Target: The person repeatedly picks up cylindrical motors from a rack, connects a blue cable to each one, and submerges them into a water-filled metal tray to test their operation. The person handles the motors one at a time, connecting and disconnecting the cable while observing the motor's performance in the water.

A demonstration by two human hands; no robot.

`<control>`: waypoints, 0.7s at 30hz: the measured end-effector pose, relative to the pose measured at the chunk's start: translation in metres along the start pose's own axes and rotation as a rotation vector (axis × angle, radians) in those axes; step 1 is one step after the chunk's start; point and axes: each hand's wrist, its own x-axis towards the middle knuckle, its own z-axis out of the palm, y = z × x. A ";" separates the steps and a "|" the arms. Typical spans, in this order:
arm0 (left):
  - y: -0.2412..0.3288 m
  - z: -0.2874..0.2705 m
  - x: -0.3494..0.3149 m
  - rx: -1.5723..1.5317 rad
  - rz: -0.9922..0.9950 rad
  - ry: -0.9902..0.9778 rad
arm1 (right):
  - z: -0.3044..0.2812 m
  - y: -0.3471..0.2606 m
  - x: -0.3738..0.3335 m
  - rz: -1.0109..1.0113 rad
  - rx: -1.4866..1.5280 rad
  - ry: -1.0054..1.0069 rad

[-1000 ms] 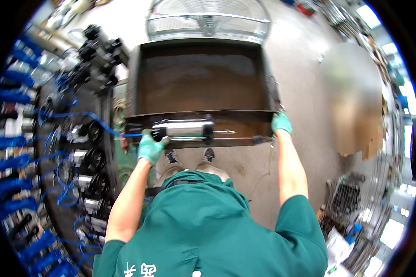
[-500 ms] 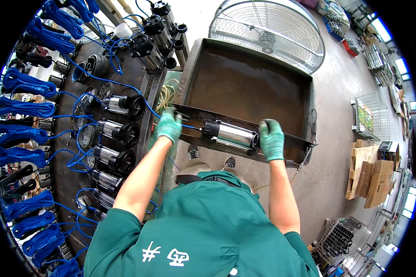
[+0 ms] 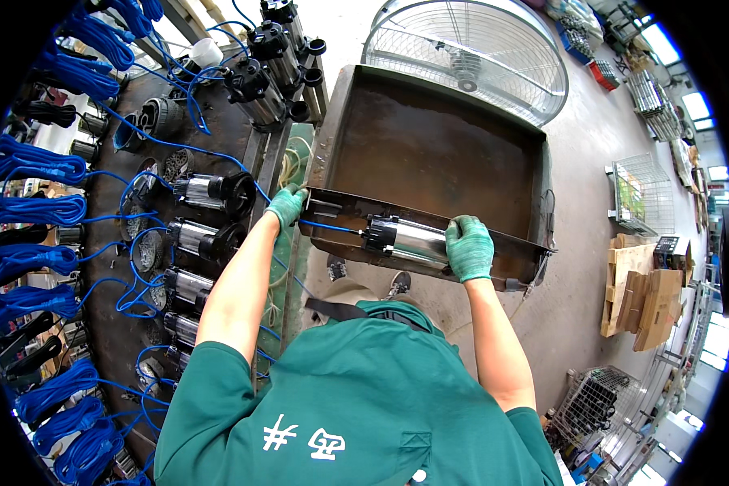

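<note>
A silver and black cylindrical pump point(image 3: 411, 240) lies nearly level on the narrow front ledge point(image 3: 506, 257) of a dark metal water tank point(image 3: 344, 121). My right hand point(image 3: 470, 248), in a green glove, is closed over the pump's right end and hides it. A blue cable point(image 3: 328, 227) runs from the pump's left end to my left hand point(image 3: 287, 206). That hand, gloved too, is closed around the cable at the ledge's left corner; its fingertips are partly hidden.
Left stands a dark workbench point(image 3: 109, 243) with a row of similar pumps point(image 3: 194, 236) and coiled blue cables point(image 3: 36, 209). Several upright pumps point(image 3: 255, 93) stand at its far end. Behind the tank is a large round fan point(image 3: 466, 61). Cardboard point(image 3: 660, 308) and wire baskets point(image 3: 644, 194) are right.
My left hand has moved left and slightly up, to the ledge's corner. The right hand has shifted left and closed over the pump's end. The pump sits slightly further right.
</note>
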 end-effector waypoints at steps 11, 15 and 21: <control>-0.003 0.030 -0.037 -0.008 0.327 0.205 | 0.002 -0.002 0.001 0.017 0.000 0.009; 0.004 0.030 -0.082 -0.442 0.279 0.058 | 0.001 0.001 -0.001 0.020 0.002 0.029; 0.002 0.039 -0.106 -0.531 0.206 -0.036 | 0.001 -0.002 0.001 0.014 -0.008 0.025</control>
